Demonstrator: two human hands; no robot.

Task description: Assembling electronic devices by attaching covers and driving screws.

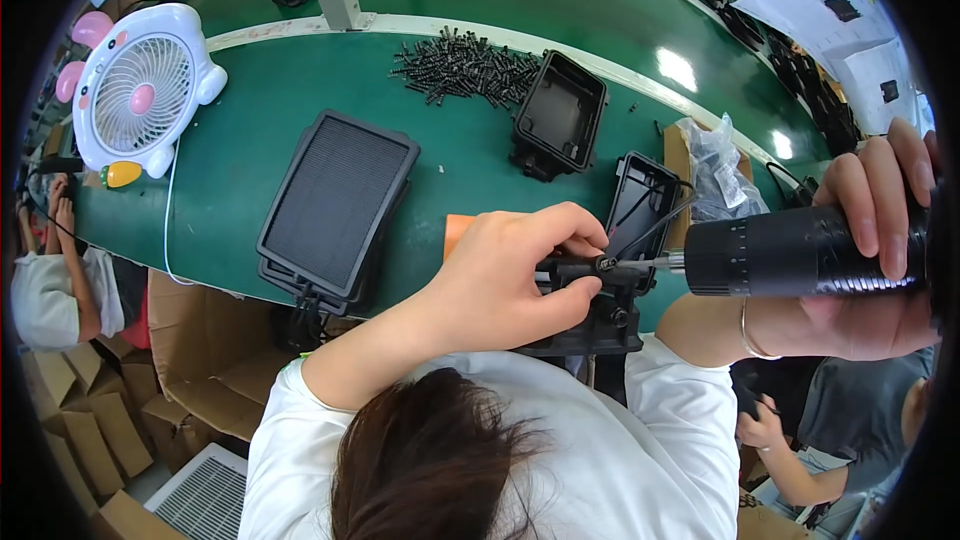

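My right hand (pixel 880 205) is wrapped round a black electric screwdriver (pixel 770 255) lying level. Its metal bit points left and meets a small black screw (pixel 605 263) at the end of a black plastic bracket (pixel 590 335). Around that end, my left hand (pixel 510 275) pinches the bracket between thumb and fingers; part of the bracket is hidden under the palm. Just beyond sits an open black housing (pixel 645 205) with dark wires in it. A second open black box (pixel 562 112) stands farther off, beside a heap of black screws (pixel 460 65).
Stacked black panels (pixel 335 205) lie on the green table (pixel 230 210) to the left, near a white fan (pixel 145 90). A carton with clear plastic bags (pixel 720 175) stands right. Cardboard boxes (pixel 205 340) sit below the table edge. Other people work at both sides.
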